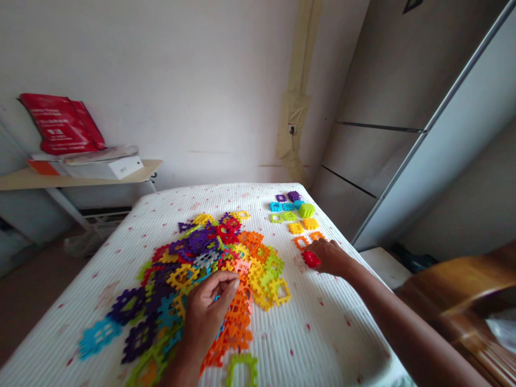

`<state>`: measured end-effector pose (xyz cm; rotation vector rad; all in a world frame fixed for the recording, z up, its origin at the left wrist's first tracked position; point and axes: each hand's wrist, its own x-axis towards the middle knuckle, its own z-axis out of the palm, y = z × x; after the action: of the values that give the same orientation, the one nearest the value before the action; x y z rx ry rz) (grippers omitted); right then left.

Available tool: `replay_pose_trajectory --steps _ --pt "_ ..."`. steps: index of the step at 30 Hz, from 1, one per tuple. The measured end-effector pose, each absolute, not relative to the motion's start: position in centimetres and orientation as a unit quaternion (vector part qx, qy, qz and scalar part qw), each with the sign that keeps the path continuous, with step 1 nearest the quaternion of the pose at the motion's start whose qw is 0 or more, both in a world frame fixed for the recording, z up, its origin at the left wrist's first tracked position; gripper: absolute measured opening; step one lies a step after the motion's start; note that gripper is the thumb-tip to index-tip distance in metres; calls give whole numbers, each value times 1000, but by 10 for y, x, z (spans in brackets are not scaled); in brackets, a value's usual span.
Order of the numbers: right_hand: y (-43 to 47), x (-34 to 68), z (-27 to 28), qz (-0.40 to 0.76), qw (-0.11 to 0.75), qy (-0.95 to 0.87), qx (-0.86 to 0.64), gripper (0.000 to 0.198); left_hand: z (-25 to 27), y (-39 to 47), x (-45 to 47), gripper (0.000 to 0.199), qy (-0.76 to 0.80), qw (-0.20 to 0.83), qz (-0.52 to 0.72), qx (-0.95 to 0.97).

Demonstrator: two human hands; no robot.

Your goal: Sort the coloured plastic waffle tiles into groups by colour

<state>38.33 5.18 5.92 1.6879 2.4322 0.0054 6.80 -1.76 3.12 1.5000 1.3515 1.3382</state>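
Flat, notched plastic interlocking tiles of many colours lie in a big pile [197, 242] on the padded white cover. Over the near part of this pile is my left hand [212, 303], its fingers curled and the thumb against the index finger; anything between them is hidden. Farther right, my right hand [327, 256] is closed at a red tile [311, 259] at the near end of the sorted tiles. Beyond it lie orange tiles [301, 243], yellow tiles [310, 223], lime green tiles [307, 210], blue tiles [276, 207] and purple tiles [294, 196], grouped by colour.
A white quilted cover [298, 328] with small red marks spreads under everything. Behind the left side stands a side table [92, 181] with a white box [107, 167] and a red bag [60, 126]. A tall cabinet [363, 145] and a wooden chair [459, 290] are at right.
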Motion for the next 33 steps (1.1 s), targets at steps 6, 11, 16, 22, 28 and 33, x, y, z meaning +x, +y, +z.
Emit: replay_pose_trajectory --steps 6,11,16,22,28,33 --pt "51 380 63 5 107 814 571 36 38 -18 70 19 523 352 524 573" --pt "44 375 74 15 88 809 581 45 39 -20 71 18 524 353 525 570" --pt "46 350 85 18 -3 830 557 31 35 -18 71 19 522 352 523 575" --pt "79 303 72 -49 -97 840 532 32 35 -16 67 21 537 330 526 571" --pt "109 259 46 -82 -112 832 538 43 33 -13 66 22 551 318 531 560" --pt "118 241 31 -76 -81 807 580 36 28 -12 66 22 547 325 534 556"
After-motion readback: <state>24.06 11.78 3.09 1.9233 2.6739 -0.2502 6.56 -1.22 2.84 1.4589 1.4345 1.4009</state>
